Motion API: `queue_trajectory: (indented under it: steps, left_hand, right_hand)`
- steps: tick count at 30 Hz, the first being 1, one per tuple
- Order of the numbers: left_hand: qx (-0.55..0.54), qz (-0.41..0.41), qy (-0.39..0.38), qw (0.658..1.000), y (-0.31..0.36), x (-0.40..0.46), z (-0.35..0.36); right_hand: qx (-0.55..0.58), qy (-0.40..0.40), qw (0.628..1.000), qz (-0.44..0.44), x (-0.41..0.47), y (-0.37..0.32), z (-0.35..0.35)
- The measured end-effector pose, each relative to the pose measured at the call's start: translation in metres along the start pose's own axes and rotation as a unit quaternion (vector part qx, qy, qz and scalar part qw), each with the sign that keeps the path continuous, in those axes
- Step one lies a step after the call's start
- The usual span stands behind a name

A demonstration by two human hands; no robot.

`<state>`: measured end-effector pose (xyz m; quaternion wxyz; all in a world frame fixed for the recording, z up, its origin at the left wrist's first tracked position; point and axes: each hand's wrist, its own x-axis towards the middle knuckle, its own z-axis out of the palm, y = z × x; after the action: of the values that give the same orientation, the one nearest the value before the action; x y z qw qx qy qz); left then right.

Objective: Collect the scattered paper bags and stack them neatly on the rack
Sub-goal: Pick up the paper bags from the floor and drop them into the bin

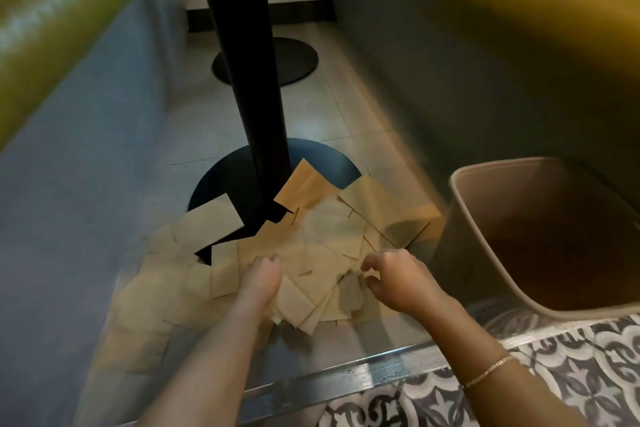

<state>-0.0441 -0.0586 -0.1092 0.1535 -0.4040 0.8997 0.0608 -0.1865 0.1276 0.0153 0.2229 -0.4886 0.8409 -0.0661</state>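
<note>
Several flat brown paper bags [322,232] lie scattered on the tiled floor around the round black base [332,159] of a table post. My left hand [261,279] grips a fanned bunch of bags [301,303] just above the heap. My right hand [398,282] hovers beside it to the right, fingers loosely curled over the bags' edges, with nothing clearly held. More bags [152,291] spread out to the left along the bench base. No rack is in view.
A black table post [249,80] rises through the middle, with a second round base [266,61] farther back. Olive bench seats [52,31] flank both sides. A beige bin [485,177] stands at the right. A metal floor strip [363,371] and patterned tiles [571,357] lie near me.
</note>
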Motion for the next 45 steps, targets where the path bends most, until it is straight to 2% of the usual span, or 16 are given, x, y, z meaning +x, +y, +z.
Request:
queue_trajectory:
  steps: [5,6,10,12,15,19,22,26,28,31,38,43,45]
  left_hand:
    - [-0.166,-0.078,0.009,0.983,-0.01,-0.001,-0.008]
    - [-0.165,-0.075,0.008,0.983,-0.015,-0.003,-0.009]
    - [-0.04,-0.039,-0.054,0.997,-0.028,-0.005,-0.007]
    - [-0.068,-0.044,-0.083,0.993,-0.03,-0.004,-0.005]
    - [-0.069,-0.079,-0.082,0.991,-0.031,-0.002,-0.004]
    - [-0.033,-0.122,-0.054,0.99,-0.035,-0.005,-0.002]
    - [-0.032,-0.114,0.004,0.993,-0.039,-0.011,-0.009]
    - [-0.136,-0.113,0.073,0.981,-0.045,-0.015,-0.045]
    - [-0.176,-0.093,0.08,0.977,-0.048,-0.014,-0.07]
    - [-0.175,-0.055,0.074,0.98,-0.045,-0.015,-0.106]
    - [-0.211,-0.023,0.045,0.976,-0.038,-0.017,-0.117]
    - [-0.307,0.101,-0.002,0.946,-0.016,-0.03,-0.138]
    - [-0.322,0.132,-0.039,0.937,-0.003,-0.035,-0.146]
  right_hand:
    - [-0.013,-0.008,1.0,-0.011,-0.001,-0.004,0.003]
    - [-0.015,-0.01,1.0,-0.014,-0.001,-0.005,0.004]
    - [-0.016,-0.011,0.999,-0.025,-0.003,-0.009,0.007]
    - [-0.021,-0.007,0.999,-0.029,-0.002,-0.011,0.009]
    - [-0.024,-0.01,0.999,-0.032,-0.001,-0.012,0.01]
    - [-0.025,-0.013,0.999,-0.031,0.0,-0.014,0.011]
    - [-0.027,-0.014,0.999,-0.031,0.001,-0.017,0.013]
    - [-0.014,0.002,1.0,-0.018,0.004,-0.022,0.009]
    - [0.001,0.026,1.0,-0.011,0.006,-0.025,0.005]
    - [0.012,0.061,0.998,-0.007,0.01,-0.026,0.004]
    - [0.03,0.052,0.998,0.009,0.01,-0.025,0.005]
    - [0.104,0.1,0.989,0.019,0.01,-0.023,-0.01]
    - [0.094,0.114,0.989,-0.012,0.011,-0.02,-0.015]
